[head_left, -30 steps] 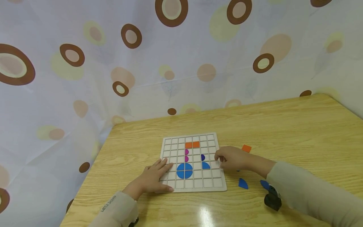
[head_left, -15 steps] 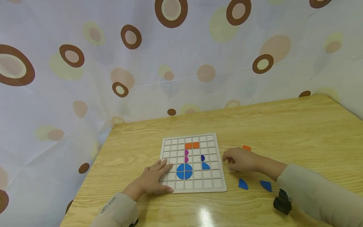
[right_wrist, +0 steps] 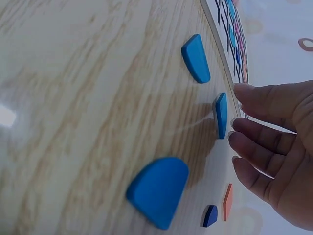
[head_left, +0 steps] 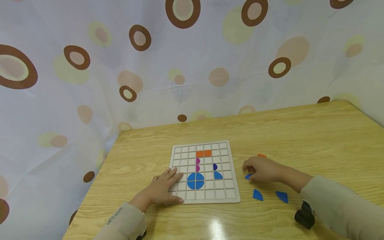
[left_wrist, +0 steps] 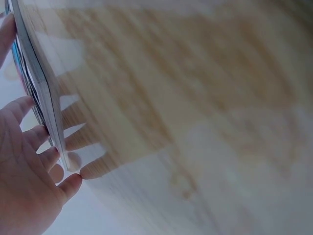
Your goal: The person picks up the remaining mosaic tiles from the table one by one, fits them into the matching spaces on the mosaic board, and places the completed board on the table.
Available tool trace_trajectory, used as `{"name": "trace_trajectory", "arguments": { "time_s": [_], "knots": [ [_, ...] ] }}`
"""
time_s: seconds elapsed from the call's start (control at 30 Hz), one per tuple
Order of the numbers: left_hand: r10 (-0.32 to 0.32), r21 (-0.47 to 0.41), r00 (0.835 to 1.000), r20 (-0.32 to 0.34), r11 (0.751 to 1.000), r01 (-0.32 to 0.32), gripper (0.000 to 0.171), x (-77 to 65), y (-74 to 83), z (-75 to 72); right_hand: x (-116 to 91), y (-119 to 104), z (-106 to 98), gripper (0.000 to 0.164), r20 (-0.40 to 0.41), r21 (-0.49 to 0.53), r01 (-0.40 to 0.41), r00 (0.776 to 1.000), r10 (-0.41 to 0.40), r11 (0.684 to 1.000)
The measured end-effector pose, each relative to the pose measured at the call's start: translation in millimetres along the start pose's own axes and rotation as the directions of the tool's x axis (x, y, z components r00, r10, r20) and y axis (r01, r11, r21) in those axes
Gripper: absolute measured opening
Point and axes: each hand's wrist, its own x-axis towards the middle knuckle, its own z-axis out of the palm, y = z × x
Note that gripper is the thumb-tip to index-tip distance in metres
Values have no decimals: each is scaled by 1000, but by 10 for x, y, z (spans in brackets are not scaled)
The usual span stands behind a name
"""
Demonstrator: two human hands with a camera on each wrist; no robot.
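A white grid board (head_left: 222, 196) lies on the wooden table, carrying orange squares (head_left: 204, 153), magenta half-circles (head_left: 197, 161), a dark blue half-circle (head_left: 215, 167) and blue quarter-circles (head_left: 199, 176). My left hand (head_left: 165, 188) rests on its left edge with fingers spread. To the right of the board, my right hand (head_left: 262, 169) hovers close over a blue quarter-circle piece (right_wrist: 221, 116), partly hidden by it in the head view. In the right wrist view, its loosely bent fingers stand just beside that piece; a small gap shows, and nothing is pinched.
Two more blue quarter-circle pieces (head_left: 258, 195) lie nearer the front, right of the board. Beyond the right hand is a loose orange piece (head_left: 262, 155). A small dark blue piece (right_wrist: 211, 216) lies beside it. A patterned curtain (head_left: 180, 66) hangs behind the table.
My right hand has moved right, from the board's right edge to over the loose pieces, and a blue quarter-circle now shows beneath it. The left hand stays where it was.
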Motion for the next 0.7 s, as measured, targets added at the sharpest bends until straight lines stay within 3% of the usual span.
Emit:
{"name": "trace_trajectory", "arguments": {
  "time_s": [0.7],
  "knots": [
    [-7, -9, 1000, 8, 1000, 7, 87, 1, 0, 6, 19, 113, 32, 17, 34, 77, -28, 999, 25, 997]
  ]
}}
